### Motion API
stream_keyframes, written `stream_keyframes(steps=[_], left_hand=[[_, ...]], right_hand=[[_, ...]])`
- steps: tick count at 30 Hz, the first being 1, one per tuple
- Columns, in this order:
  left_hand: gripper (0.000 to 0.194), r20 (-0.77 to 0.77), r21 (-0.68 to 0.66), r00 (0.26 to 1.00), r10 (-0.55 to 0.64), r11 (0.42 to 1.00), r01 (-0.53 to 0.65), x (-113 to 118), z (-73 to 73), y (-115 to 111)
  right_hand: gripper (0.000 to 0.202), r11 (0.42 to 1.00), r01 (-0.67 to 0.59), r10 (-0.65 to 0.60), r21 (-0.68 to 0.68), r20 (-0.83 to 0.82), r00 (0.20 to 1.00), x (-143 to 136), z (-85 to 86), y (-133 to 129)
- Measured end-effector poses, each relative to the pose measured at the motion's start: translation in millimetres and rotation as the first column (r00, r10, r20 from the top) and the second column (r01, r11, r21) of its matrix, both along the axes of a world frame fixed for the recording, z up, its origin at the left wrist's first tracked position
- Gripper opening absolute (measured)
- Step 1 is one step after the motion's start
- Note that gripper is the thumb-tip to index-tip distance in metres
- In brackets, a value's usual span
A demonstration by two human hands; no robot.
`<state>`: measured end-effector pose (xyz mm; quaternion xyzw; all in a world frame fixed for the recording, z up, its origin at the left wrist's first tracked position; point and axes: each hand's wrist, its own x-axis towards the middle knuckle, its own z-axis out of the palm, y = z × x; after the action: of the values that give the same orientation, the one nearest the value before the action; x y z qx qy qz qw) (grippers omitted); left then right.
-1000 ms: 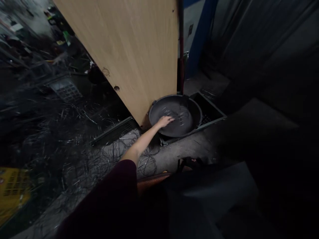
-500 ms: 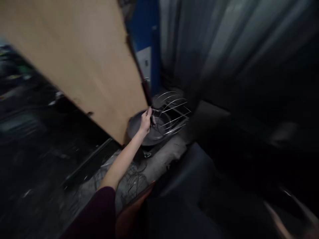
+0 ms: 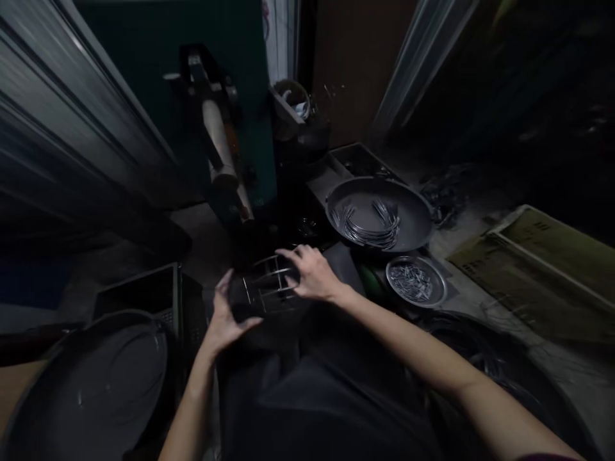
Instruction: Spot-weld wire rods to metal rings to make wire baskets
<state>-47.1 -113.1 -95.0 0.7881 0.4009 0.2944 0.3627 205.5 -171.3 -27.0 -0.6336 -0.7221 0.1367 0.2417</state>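
Note:
My left hand (image 3: 228, 323) is open, with its thumb and fingers spread apart. My right hand (image 3: 313, 272) is also open, its fingers reaching leftward over a small wire grid (image 3: 278, 282). This grid of thin, shiny rods lies between both hands, above my dark-clothed lap. Its right side is close to my right fingertips; whether they touch it I cannot tell. Just beyond stands a green machine (image 3: 259, 153) with a pale, rod-like arm (image 3: 218, 137) slanting down toward the grid. The machine's lower end is lost in shadow.
A grey round pan (image 3: 413, 218) holds bent wires (image 3: 369, 230). Nearer is a metal dish (image 3: 439, 288) of short metal pieces. A large dark basin (image 3: 96, 397) stands at my left, and a yellowish box (image 3: 567, 269) lies at the right.
The view has swung from the basin beside a wooden board to the green machine. My left hand, earlier at a curved wire rack over the basin, is now in front of the machine with my right.

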Motion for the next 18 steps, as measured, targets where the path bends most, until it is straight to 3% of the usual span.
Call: stream_keyframes(steps=[1, 3, 5, 6, 7, 8, 9, 12, 15, 18], left_hand=[[0.107, -0.066, 0.009, 0.995, -0.074, 0.997, 0.075, 8, -2.5, -3], [0.09, -0.157, -0.056, 0.973, -0.171, 0.985, 0.164, 24, -5.2, -10], [0.074, -0.202, -0.121, 0.966, -0.163, 0.983, 0.14, 33, -4.9, -15], [0.07, -0.219, -0.134, 0.967, -0.132, 0.985, 0.104, 34, -3.8, -15], [0.068, -0.234, -0.142, 0.966, -0.107, 0.987, 0.075, 34, -2.1, -16], [0.068, -0.247, -0.148, 0.964, -0.099, 0.987, 0.064, 33, 0.0, -16], [0.068, -0.257, -0.152, 0.961, -0.105, 0.986, 0.067, 31, 2.5, -15], [0.066, -0.292, -0.132, 0.948, -0.129, 0.987, 0.094, 27, 9.9, -15], [0.064, -0.328, -0.096, 0.935, -0.134, 0.989, 0.108, 25, 13.3, -14], [0.065, -0.328, -0.088, 0.936, -0.127, 0.991, 0.104, 26, 14.0, -12]], right_hand=[[0.064, 0.995, -0.064, 0.067, -0.071, 0.051, 0.996, 0, -4.5, -3], [0.074, 0.949, -0.261, 0.263, -0.177, -0.011, 0.965, 17, -13.8, -2], [0.077, 0.922, -0.337, 0.311, -0.192, -0.154, 0.938, 60, -23.0, 6], [0.07, 0.944, -0.256, 0.217, -0.207, -0.192, 0.957, 89, -28.0, 13], [0.056, 0.972, -0.046, 0.008, -0.229, -0.165, 0.986, 121, -33.4, 20], [0.043, 0.927, 0.238, -0.256, -0.29, -0.027, 0.966, 152, -39.7, 27], [0.038, 0.811, 0.429, -0.402, -0.399, 0.152, 0.903, 180, -46.8, 34], [0.018, 0.682, 0.454, -0.381, -0.573, 0.252, 0.89, 236, -72.0, 48], [0.019, 0.657, 0.361, -0.312, -0.662, 0.197, 0.93, 253, -93.5, 46], [0.014, 0.689, 0.372, -0.324, -0.622, 0.195, 0.926, 255, -103.6, 36]])
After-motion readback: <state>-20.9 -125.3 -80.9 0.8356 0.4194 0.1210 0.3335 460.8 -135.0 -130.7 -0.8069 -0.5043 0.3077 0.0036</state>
